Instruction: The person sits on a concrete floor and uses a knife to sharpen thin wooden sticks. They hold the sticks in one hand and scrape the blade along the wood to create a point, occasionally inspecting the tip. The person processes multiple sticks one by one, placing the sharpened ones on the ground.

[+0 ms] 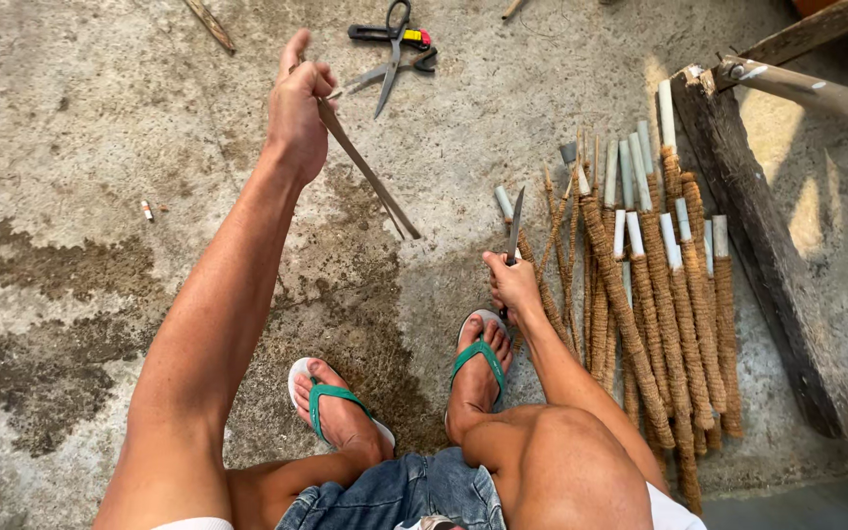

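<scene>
- Brown wooden strips, thin and long, are pinched in the left hand, which is raised with the arm stretched out; the fingers are curled round the top end and the strips slant down toward the floor.
- The right hand is closed round the handle of a knife, blade pointing up and away from the body, just above the right foot.
- Both feet wear green sandals and rest flat on the concrete floor, with wet dark patches around them.
- Just beside the right hand lies a pile of sticks wrapped in brown coir rope, their white ends bare, spread toward the right side of the floor.
- A dark wooden beam lies along the far side of the pile.
- Shears with black handles lie on the floor beyond the left hand, near the far edge.
- A small cigarette butt lies well apart at the left.
</scene>
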